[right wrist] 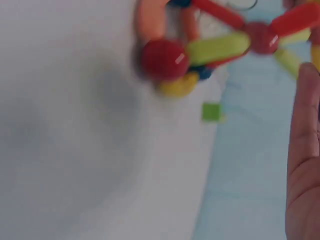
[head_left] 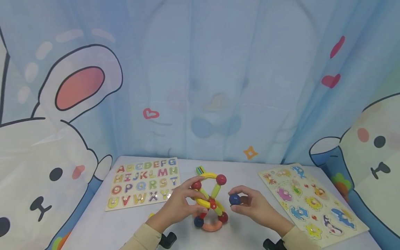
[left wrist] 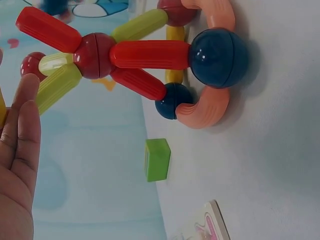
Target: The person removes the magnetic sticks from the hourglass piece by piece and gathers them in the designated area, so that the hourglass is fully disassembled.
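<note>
the left hand (head_left: 184,199) gripped a ball-and-stick frame (head_left: 213,204) by its upper left side, and the right hand (head_left: 251,205) held a loose blue ball (head_left: 234,199) between thumb and fingers, beside the frame and not touching it; the hands were apart. the frame stood on the desk (head_left: 243,234) about midway between its left and right edges, on a base of balls and peach curved pieces (left wrist: 205,111). an alphabet board (head_left: 142,184) lay by the far left corner, an animal board (head_left: 307,205) along the right edge, and a small striped block (head_left: 200,170) near the far edge. the weak point seemed to be the joints: many sticks met at one red centre ball (left wrist: 96,55), so a hard sideways push from the left hand could have twisted them loose and let the top sag. a red stick (left wrist: 48,29) jutted from that ball with a bare end; a knock there might have tipped the frame. if the smooth blue ball slipped, it would likely have rolled toward the right or near edge.
</note>
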The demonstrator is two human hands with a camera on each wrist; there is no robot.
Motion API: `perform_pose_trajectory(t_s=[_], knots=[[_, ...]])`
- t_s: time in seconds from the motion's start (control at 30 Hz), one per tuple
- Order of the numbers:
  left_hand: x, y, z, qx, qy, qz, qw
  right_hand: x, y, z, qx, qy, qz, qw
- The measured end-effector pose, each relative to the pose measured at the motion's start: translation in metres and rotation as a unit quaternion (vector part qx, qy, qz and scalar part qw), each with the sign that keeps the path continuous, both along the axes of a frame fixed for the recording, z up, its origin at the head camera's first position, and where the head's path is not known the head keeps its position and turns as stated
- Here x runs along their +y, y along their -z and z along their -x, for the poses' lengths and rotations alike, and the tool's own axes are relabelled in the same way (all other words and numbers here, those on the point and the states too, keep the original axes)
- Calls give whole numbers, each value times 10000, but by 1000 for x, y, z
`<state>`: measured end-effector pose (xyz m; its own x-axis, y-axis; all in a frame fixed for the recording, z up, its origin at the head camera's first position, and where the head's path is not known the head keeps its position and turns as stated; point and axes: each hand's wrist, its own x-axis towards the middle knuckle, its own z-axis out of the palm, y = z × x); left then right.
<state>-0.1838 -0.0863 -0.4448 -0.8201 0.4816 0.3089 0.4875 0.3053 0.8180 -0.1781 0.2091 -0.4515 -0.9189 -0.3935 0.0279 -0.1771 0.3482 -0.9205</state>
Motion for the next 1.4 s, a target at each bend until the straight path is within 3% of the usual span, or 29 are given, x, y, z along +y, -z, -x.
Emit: perform_pose_trajectory(t_s=[0.1,0.27,0.5,0.83,1.4], knots=[[-1,-2,0,16,-50,44,10000,17,17,9,-89,440,-630,9970],[-1,-3,0,17,-14,36,10000,35,42,20,-94,1092,-1559,9817],[0,-2,0,117,31,13,9999,45,63,29,-27,1447,-2224,9642],[0,-4,-1,-2,-13,50,10000,48,70,31,-6,1402,-2163,9662],[1,-1,-2,41,59,-85,9999,49,72,30,-202,1533,-2290,9611]])
